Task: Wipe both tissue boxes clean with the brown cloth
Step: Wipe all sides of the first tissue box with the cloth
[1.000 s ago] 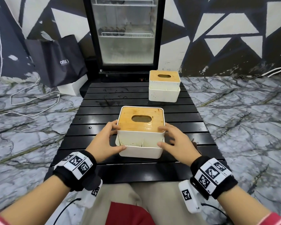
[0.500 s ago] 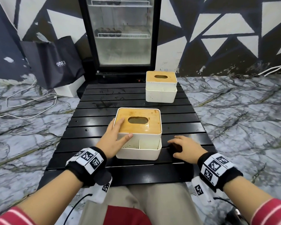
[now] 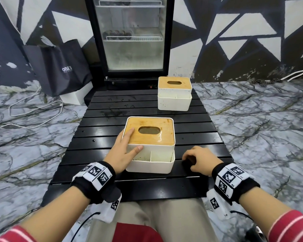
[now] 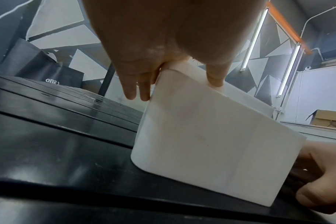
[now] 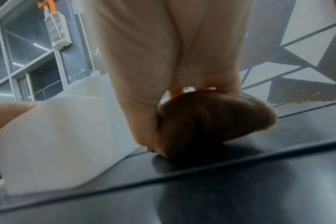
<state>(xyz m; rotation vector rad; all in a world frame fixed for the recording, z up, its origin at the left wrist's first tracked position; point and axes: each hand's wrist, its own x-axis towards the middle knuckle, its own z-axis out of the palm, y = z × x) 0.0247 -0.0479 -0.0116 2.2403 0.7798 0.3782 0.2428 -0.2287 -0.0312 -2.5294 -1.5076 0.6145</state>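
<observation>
The near tissue box (image 3: 152,154), white with a bamboo lid, stands in the middle of the black slatted table (image 3: 98,135). My left hand (image 3: 125,151) holds its left front corner, fingers on the lid edge and thumb on the front wall; the left wrist view shows the box wall (image 4: 211,144) under my fingers (image 4: 136,89). My right hand (image 3: 198,158) lies on the table just right of the box, fingers curled round the bunched brown cloth (image 5: 211,119), which is mostly hidden under it in the head view. The second tissue box (image 3: 174,93) stands at the far right of the table.
A glass-door fridge (image 3: 131,35) stands behind the table, and a black shopping bag (image 3: 59,69) leans on the wall to its left. White cables (image 3: 33,109) lie on the marble floor at left. My knees are at the table's near edge.
My right hand left the box's right side and dropped to the table, closing on the brown cloth. My left hand slid up onto the box's left front corner.
</observation>
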